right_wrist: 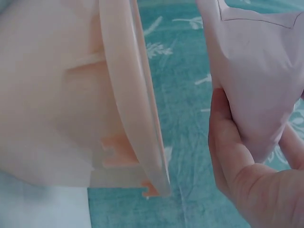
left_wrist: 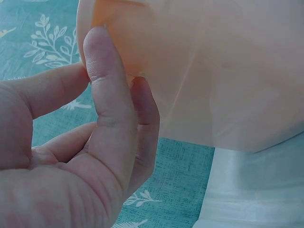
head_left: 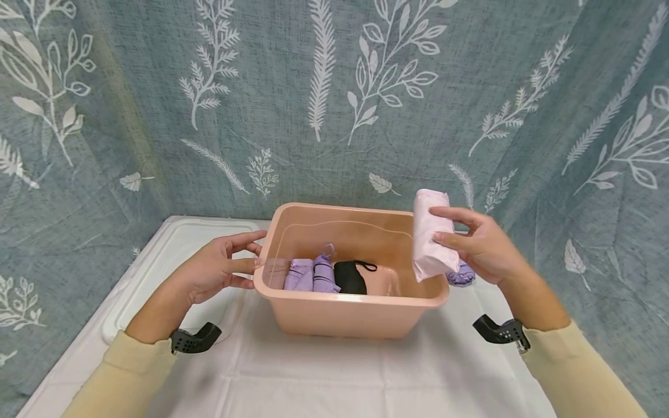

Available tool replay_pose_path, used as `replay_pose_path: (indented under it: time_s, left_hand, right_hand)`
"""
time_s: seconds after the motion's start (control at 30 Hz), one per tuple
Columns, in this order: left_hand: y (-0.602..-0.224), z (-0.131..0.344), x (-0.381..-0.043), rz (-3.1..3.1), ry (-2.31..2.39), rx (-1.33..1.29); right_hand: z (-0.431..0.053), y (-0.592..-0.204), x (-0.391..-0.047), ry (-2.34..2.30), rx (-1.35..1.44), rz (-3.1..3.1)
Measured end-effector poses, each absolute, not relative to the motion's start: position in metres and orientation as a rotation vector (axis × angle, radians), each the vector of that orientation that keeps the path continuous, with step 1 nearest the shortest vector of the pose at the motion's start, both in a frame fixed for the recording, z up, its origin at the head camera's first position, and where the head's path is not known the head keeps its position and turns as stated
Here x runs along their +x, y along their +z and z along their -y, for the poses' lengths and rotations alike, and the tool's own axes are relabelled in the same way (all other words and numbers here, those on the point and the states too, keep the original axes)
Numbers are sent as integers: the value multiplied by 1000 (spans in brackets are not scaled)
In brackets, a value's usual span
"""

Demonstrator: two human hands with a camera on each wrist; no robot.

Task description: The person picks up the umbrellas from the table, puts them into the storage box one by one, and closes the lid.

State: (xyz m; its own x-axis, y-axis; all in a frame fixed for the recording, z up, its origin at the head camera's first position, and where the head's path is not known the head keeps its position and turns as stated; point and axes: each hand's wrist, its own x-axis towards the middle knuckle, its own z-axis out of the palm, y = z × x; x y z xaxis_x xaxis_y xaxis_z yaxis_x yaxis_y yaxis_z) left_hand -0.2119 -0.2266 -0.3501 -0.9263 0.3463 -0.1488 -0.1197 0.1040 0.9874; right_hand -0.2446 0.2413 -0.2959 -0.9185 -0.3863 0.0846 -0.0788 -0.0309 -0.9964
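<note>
A peach plastic tub (head_left: 345,316) stands on the white-covered table. On its left rim, my left hand (head_left: 222,264) holds the edge with fingertips and thumb; the left wrist view shows those fingers (left_wrist: 111,95) bent against the tub wall (left_wrist: 228,85). My right hand (head_left: 478,241) grips a pale pink, brick-shaped soft package (head_left: 431,238) above the tub's right rim. In the right wrist view the package (right_wrist: 259,71) sits between fingers and thumb, apart from the tub (right_wrist: 128,85). Inside lie two purple rolled bundles (head_left: 299,276) and a black pouch (head_left: 349,277) with a loop.
A whitish translucent lid (head_left: 167,255) lies left of the tub, partly behind my left arm. At the right, a purple bundle (head_left: 461,274) shows partly behind my right hand and the package. A teal leaf-patterned curtain (head_left: 292,104) hangs behind and at both sides.
</note>
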Motion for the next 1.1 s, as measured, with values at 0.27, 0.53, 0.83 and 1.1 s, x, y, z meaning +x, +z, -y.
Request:
replay_pose_path:
  time_s: [0.27, 0.53, 0.83, 1.1]
  left_hand:
    - [-349, 225, -213, -2051, 1877, 224]
    - [-350, 226, -213, -2066, 1869, 214]
    - [-348, 228, -211, -2073, 1863, 246]
    - [-350, 226, -211, -2064, 1872, 243]
  right_hand:
    - [-230, -293, -248, -2026, -422, -2079]
    - [-219, -289, -259, -1917, -375, -2161]
    - [-205, -286, -271, -1846, -319, -2159]
    - [-195, -275, -281, -1720, -269, -2197]
